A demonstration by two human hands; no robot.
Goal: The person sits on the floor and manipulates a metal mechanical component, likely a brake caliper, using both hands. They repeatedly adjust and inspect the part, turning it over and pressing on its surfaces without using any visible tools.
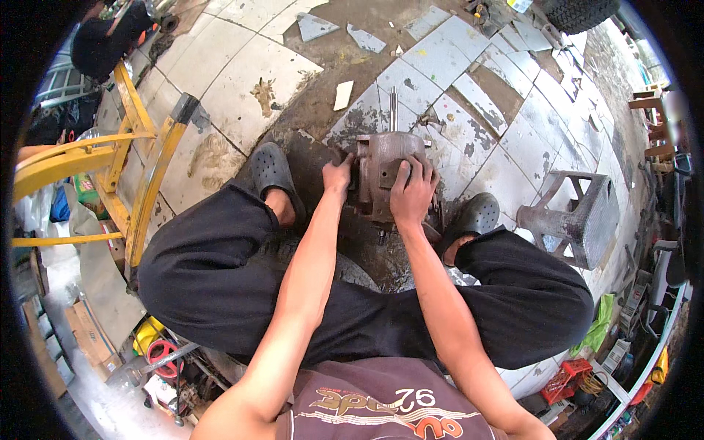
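Clock: 12 at top of view, read from the metal casing
Metal casing (pixel 378 189): rusty brown, on the dirty floor between the feet; thin bright shaft (pixel 394 111) pointing to 12
Left hand (pixel 336 177): at the 9 o'clock side of the casing, fingertips dark; whether clamped or merely resting, cannot tell
Right hand (pixel 413 192): laid over the casing's upper face, fingers slightly apart
Clogs: grey pair, one (pixel 273 170) at 9, one (pixel 474 215) at 4
Stool (pixel 583 224): grey, lying on its side, between 3 and 4
Yellow stand (pixel 148 192): metal, at 9, beyond the clog
Loose tile (pixel 343 95): small, pale, at 11
Tyre (pixel 583 13): near 2, cut off by the upper edge
Green cloth (pixel 595 323): at 4
Red crate (pixel 566 381): near 5
Cardboard (pixel 92 334): at 8
Hidden: underside of casing; part of its face, beneath right hand
Hard to make out: dark bulky item (pixel 110 40) at 10; clutter along the rim
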